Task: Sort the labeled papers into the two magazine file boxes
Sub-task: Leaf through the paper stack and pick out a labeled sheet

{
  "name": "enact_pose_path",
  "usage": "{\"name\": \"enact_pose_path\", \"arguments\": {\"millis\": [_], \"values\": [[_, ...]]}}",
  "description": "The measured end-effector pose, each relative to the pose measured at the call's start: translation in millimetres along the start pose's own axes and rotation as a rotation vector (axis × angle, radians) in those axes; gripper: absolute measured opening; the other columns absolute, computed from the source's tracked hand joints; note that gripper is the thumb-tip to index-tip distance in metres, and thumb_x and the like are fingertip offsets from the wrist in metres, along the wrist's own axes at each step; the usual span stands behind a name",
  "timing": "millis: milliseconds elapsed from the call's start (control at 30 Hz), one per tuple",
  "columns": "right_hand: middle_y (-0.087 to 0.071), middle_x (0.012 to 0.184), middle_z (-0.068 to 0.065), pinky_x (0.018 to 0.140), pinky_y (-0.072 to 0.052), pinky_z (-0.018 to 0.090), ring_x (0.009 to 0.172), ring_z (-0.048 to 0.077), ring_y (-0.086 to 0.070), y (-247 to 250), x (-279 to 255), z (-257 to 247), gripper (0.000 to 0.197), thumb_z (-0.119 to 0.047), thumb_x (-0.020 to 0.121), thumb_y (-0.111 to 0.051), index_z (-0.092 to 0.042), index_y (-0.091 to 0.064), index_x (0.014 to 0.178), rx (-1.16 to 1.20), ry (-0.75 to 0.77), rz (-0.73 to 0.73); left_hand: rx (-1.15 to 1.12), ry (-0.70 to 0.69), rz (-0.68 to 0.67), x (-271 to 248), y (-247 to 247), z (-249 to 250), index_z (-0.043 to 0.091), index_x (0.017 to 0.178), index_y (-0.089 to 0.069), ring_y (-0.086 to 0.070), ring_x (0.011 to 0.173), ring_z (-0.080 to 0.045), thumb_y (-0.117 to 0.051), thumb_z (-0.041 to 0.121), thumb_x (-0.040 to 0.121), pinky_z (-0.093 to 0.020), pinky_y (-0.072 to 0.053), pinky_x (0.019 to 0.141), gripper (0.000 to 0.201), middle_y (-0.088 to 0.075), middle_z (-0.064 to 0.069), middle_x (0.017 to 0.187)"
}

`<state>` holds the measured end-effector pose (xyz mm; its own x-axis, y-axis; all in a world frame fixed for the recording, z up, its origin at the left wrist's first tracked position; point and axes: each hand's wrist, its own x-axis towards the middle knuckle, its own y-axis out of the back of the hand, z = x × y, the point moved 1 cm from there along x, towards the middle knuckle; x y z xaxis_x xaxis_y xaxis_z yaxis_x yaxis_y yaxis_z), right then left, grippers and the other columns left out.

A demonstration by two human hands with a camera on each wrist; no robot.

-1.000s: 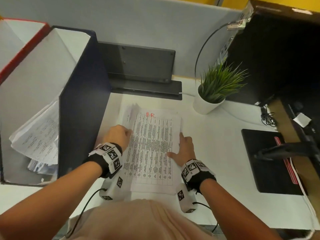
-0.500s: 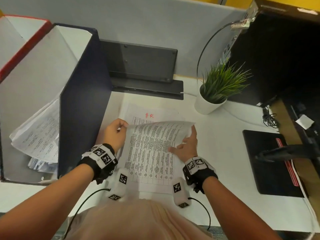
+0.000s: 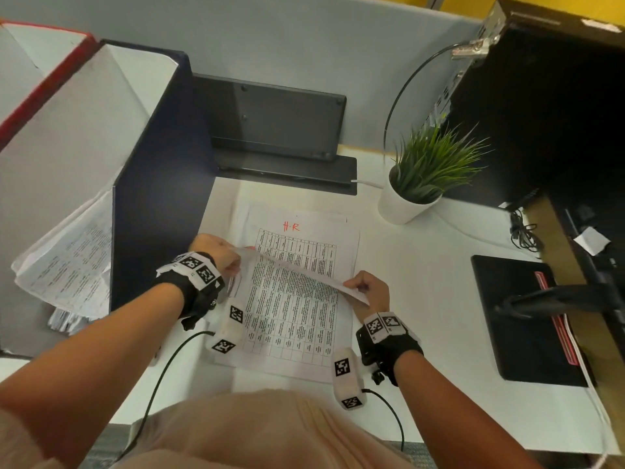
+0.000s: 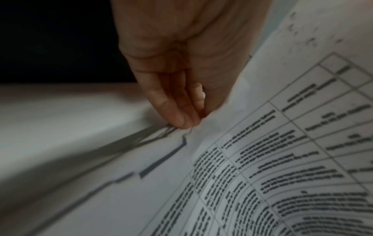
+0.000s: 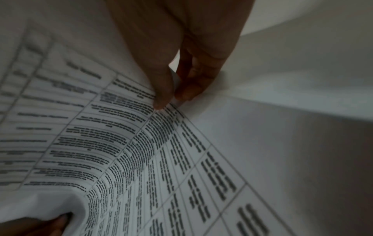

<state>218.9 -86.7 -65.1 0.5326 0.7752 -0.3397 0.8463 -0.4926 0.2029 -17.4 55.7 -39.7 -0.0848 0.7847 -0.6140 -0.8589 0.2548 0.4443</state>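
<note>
A stack of printed papers (image 3: 306, 247) lies on the white desk (image 3: 422, 299); the exposed sheet bears a red "H.R" label (image 3: 291, 226). The top sheet (image 3: 287, 316) is raised at its far edge. My left hand (image 3: 236, 262) pinches its left corner and my right hand (image 3: 355, 287) pinches its right corner. The left wrist view has my left hand (image 4: 187, 121) on the curled sheet (image 4: 282, 143); the right wrist view has my right hand (image 5: 171, 99) pinching it (image 5: 80, 127). A dark blue file box (image 3: 152, 164) holding papers (image 3: 67, 255) stands left, with a red-edged box (image 3: 44, 82) beyond.
A potted plant (image 3: 416, 177) stands right of the stack. A dark monitor base (image 3: 270, 130) sits behind it. A black computer tower (image 3: 541, 96) and a black pad (image 3: 527, 319) occupy the right side, with cables (image 3: 522, 231) near them.
Both hands went from resting flat on the stack to pinching the top sheet's far corners and lifting it back toward me, uncovering another sheet labelled H.R.
</note>
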Motion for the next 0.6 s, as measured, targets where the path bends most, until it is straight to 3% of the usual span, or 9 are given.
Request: {"name": "enact_pose_path", "arguments": {"millis": [67, 167, 233, 333, 400, 467, 600], "values": [[-0.05, 0.063, 0.005, 0.049, -0.04, 0.006, 0.049, -0.002, -0.049, -1.7, -0.3, -0.5, 0.037, 0.021, 0.076, -0.051, -0.012, -0.054, 0.059, 0.03, -0.012, 0.008, 0.054, -0.012, 0.012, -1.4, -0.7, 2.0, -0.002, 0.071, -0.067, -0.067, 0.068, -0.029, -0.071, 0.0, 0.076, -0.044, -0.058, 0.075, 0.006, -0.068, -0.018, 0.07], [-0.048, 0.062, 0.009, 0.042, -0.042, 0.011, 0.043, 0.004, -0.053, -3.3, 0.8, 1.1, 0.039, 0.027, 0.073, -0.04, -0.007, -0.053, 0.058, 0.264, -0.089, 0.041, 0.119, -0.032, 0.06, -3.2, -1.5, 1.2, 0.003, 0.067, -0.067, -0.066, 0.062, -0.025, -0.07, 0.003, 0.078, -0.04, -0.059, 0.069, 0.011, -0.067, -0.013, 0.064], [-0.049, 0.06, 0.01, 0.043, -0.044, 0.013, 0.051, 0.017, -0.053, -3.2, 1.5, 1.3, 0.042, 0.027, 0.072, -0.04, -0.005, -0.053, 0.049, 0.33, -0.124, 0.035, 0.096, -0.03, 0.049, -6.2, -0.2, 1.3, 0.005, 0.075, -0.07, -0.068, 0.066, -0.026, -0.08, 0.015, 0.073, -0.038, -0.059, 0.07, 0.014, -0.07, -0.012, 0.07], [-0.049, 0.062, 0.009, 0.05, -0.045, 0.022, 0.057, 0.021, -0.047, -1.6, 3.0, 2.4, 0.055, 0.025, 0.073, -0.04, -0.011, -0.055, 0.034, 0.407, -0.165, 0.016, 0.092, -0.049, 0.031, -11.1, 1.6, 3.8, 0.003, 0.07, -0.069, -0.069, 0.067, -0.025, -0.087, 0.029, 0.06, -0.036, -0.059, 0.068, 0.033, -0.071, -0.011, 0.071], [-0.049, 0.064, 0.01, 0.053, -0.043, 0.024, 0.059, 0.022, -0.047, -1.2, 3.0, 1.8, 0.058, 0.024, 0.074, -0.038, -0.011, -0.055, 0.031, 0.444, -0.194, -0.002, 0.095, -0.05, 0.03, -12.6, 1.7, 5.2, -0.001, 0.073, -0.07, -0.07, 0.068, -0.027, -0.087, 0.029, 0.059, -0.04, -0.059, 0.068, 0.037, -0.071, -0.013, 0.072], [-0.048, 0.063, 0.01, 0.048, -0.045, 0.021, 0.058, 0.022, -0.047, -1.0, 3.7, 1.1, 0.058, 0.023, 0.074, -0.037, -0.011, -0.055, 0.031, 0.467, -0.214, -0.006, 0.108, -0.065, 0.034, -12.7, 1.0, 5.7, -0.004, 0.075, -0.071, -0.071, 0.073, -0.03, -0.087, 0.025, 0.06, -0.044, -0.059, 0.071, 0.037, -0.071, -0.016, 0.075], [-0.049, 0.06, 0.01, 0.044, -0.045, 0.017, 0.056, 0.022, -0.047, -2.1, 6.3, 2.1, 0.056, 0.021, 0.074, -0.036, -0.009, -0.053, 0.03, 0.494, -0.247, 0.008, 0.126, -0.131, 0.033, -10.3, -2.4, 4.9, 0.002, 0.071, -0.069, -0.069, 0.08, -0.034, -0.082, 0.019, 0.069, -0.044, -0.058, 0.077, 0.021, -0.07, -0.019, 0.084]]}}
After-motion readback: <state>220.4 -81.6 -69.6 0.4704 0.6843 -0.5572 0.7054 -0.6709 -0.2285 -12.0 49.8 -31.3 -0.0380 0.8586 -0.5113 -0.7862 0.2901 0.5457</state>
